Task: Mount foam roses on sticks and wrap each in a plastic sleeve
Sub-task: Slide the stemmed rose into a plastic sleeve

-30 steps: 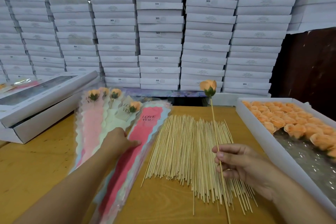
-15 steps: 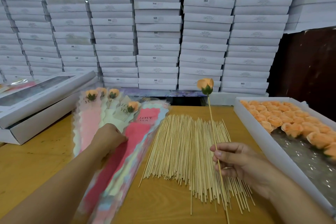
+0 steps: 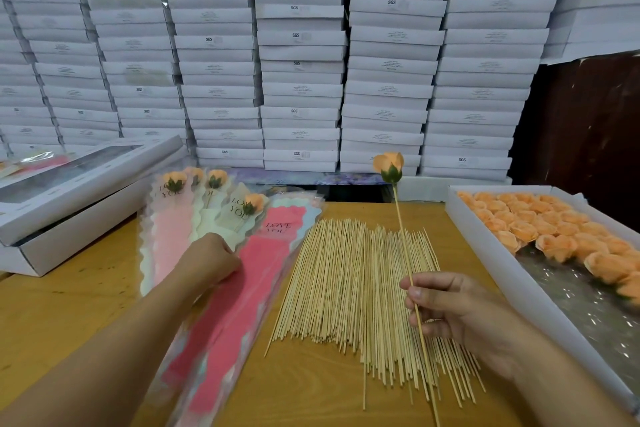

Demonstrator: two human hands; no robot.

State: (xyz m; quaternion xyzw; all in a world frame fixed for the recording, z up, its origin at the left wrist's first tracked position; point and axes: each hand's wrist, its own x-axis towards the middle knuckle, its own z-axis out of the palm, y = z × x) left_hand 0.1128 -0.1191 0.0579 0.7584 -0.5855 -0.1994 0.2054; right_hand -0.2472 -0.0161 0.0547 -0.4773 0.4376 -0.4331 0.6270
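Observation:
My right hand (image 3: pixel 450 308) pinches a thin wooden stick (image 3: pixel 403 239) held nearly upright, with an orange foam rose (image 3: pixel 389 166) mounted on its top. Under that hand a loose heap of bare sticks (image 3: pixel 346 284) lies on the wooden table (image 3: pixel 69 308). My left hand (image 3: pixel 209 262) has its fingers curled on the stack of pink "LOVE YOU" plastic sleeves (image 3: pixel 249 288), pinching the top one near its left edge. Several sleeved roses (image 3: pixel 194 204) lie fanned out behind that hand.
A white tray (image 3: pixel 491 253) of several orange foam roses (image 3: pixel 540 229) stands at the right. Two flat white boxes (image 3: pixel 69 204) are stacked at the left. A wall of stacked white boxes (image 3: pixel 298 55) closes the back of the table.
My left hand has drawn back to the left across the sleeve stack and curled its fingers. The right hand and its rose stick have stayed in place.

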